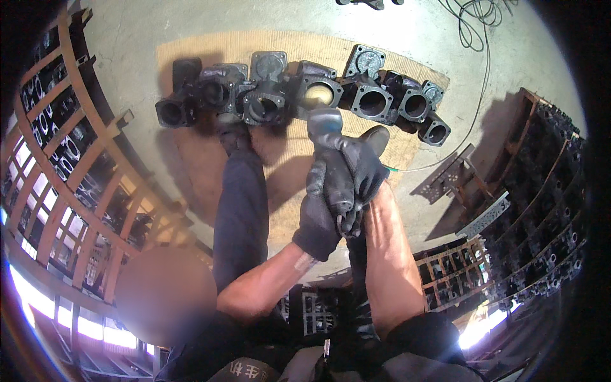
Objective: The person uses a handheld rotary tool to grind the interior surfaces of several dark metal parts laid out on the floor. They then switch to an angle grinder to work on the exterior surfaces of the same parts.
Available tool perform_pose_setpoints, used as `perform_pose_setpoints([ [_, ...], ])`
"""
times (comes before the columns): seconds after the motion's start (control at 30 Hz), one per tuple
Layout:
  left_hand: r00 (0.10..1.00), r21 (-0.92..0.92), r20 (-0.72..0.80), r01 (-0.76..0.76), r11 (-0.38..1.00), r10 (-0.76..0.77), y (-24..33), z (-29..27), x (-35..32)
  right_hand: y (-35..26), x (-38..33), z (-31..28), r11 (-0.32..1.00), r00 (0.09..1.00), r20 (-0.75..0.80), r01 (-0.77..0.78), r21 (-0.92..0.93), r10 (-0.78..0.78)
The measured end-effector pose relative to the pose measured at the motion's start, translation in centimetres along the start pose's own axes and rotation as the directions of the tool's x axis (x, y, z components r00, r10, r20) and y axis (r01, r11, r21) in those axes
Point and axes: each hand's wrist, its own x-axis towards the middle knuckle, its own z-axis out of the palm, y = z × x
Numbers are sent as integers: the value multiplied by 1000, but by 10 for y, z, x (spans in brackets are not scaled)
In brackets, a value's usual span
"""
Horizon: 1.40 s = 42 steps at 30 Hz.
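Observation:
Both my hands wear black gloves and close round one dark hand-held tool (340, 181), with a short loop at its near end; its exact kind is hard to make out. My left hand (318, 213) wraps it from the left, and my right hand (366, 165) grips it from the right. A smooth grey rounded piece (325, 121) stands at the far end of the grip. Just beyond it sits a black metal casting (310, 89) with a square flange and a round, pale-lit bore. Similar castings, such as a flanged one (372, 102) and another (263, 108), form a row.
The castings stand on a tan corrugated cardboard sheet (210, 165) on the concrete floor. A thin cable (478, 121) curves from beside my right hand to a coil (477, 22). Brown metal racks (70, 127) flank the left; dark stacked parts (541, 204) fill the right.

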Motion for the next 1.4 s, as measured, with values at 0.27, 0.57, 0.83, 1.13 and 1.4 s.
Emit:
perform_pose_setpoints([
  [0.27,997,114,1,82,990,-83,23,1,27,27,40,-3,999,999,-23,32,-7,-32],
  [0.57,997,25,64,44,999,-46,17,-1,3,-25,-2,6,802,969,81,-238,547,233],
  [0.83,982,197,-130,-111,974,138,10,-11,-46,-10,-24,45,720,969,180,-245,650,168],
  [1.13,979,249,-74,-167,954,191,35,-41,-69,-18,-18,80,856,968,114,-250,452,222],
  [1.4,969,255,-179,-121,959,170,83,-76,-49,-14,34,121,809,935,186,-355,468,303],
])
